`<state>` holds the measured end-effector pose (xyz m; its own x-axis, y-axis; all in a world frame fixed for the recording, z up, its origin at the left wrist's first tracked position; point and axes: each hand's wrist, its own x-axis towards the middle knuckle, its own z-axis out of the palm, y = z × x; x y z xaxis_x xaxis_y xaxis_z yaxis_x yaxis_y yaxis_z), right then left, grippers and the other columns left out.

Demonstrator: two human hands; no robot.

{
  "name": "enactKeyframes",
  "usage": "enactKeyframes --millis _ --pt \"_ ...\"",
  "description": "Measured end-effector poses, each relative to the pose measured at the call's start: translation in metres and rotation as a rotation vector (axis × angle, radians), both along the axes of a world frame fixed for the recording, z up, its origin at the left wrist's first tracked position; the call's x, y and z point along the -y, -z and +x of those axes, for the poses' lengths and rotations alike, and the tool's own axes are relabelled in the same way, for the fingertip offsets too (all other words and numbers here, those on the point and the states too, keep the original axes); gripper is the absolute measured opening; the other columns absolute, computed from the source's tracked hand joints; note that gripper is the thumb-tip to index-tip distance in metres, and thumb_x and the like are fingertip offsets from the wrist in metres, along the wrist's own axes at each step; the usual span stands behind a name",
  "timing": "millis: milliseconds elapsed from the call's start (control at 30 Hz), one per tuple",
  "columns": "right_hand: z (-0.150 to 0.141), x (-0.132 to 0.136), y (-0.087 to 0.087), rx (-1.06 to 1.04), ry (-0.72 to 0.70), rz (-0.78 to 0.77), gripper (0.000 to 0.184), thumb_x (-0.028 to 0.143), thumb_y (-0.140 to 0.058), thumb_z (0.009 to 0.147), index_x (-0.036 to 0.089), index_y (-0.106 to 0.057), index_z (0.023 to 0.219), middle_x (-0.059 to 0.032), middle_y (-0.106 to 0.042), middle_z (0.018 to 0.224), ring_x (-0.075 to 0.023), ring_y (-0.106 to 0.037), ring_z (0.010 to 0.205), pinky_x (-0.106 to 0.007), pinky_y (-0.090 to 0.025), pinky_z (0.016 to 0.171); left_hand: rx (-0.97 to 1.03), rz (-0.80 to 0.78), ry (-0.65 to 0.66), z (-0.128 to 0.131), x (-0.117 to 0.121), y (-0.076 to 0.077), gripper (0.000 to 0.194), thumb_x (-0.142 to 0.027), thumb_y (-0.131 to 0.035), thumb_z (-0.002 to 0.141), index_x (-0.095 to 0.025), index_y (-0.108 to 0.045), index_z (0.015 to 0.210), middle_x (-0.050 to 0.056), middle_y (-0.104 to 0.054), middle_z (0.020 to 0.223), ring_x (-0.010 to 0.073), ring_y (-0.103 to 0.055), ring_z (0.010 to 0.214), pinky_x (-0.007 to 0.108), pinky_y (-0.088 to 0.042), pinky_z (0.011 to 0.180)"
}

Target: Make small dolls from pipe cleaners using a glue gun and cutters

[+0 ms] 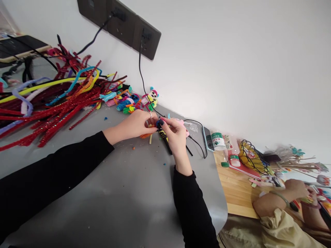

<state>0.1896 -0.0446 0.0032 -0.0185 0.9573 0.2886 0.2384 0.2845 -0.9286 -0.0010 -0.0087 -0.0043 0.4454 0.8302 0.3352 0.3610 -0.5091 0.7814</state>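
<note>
Holds a small blue piece (pixel 158 124) directly between left hand (pixel 141 123) and right hand (pixel 177 135) in narrow pinch, about equally near to both, with long axis unclear.

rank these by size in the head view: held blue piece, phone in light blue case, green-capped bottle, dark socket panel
1. dark socket panel
2. green-capped bottle
3. phone
4. held blue piece, partly covered, so judged by what shows
</note>
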Motion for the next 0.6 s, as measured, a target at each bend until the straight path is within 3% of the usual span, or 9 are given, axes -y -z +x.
enactKeyframes --millis 167,333,600 --pt "-0.0011 -0.0001 0.0008 -0.012 0.002 0.004 0.030 0.052 -0.078 0.088 0.024 -0.083 0.099 -0.0059 -0.083 0.104 -0.0225 -0.074 0.100 -0.037 -0.061 0.089 -0.004 -0.009 -0.001 -0.0003 0.0004 -0.0007 0.020 -0.035 -0.069 0.080 -0.020 -0.071 0.093 0.003 -0.079 0.079 0.0199 -0.073 0.070 0.027 -0.054 0.064" --pt "-0.0002 -0.0008 0.0007 -0.005 0.087 0.003 0.049 0.067 -0.064 0.095 0.025 -0.080 0.116 -0.0077 -0.081 0.116 -0.0231 -0.073 0.109 -0.039 -0.060 0.096 0.031 -0.009 -0.021 -0.0002 0.0008 -0.0011 0.020 -0.035 -0.072 0.080 -0.020 -0.071 0.094 0.002 -0.078 0.078 0.0205 -0.073 0.072 0.028 -0.057 0.067" --pt "0.0002 -0.0024 0.0037 -0.024 0.125 0.002 0.053 0.070 -0.058 0.098 0.024 -0.079 0.112 -0.0078 -0.079 0.109 -0.0202 -0.071 0.093 -0.036 -0.059 0.087 0.108 -0.041 -0.094 0.0003 -0.0003 -0.0007 0.024 -0.038 -0.076 0.082 -0.019 -0.071 0.095 0.005 -0.079 0.085 0.0216 -0.074 0.078 0.031 -0.061 0.072"
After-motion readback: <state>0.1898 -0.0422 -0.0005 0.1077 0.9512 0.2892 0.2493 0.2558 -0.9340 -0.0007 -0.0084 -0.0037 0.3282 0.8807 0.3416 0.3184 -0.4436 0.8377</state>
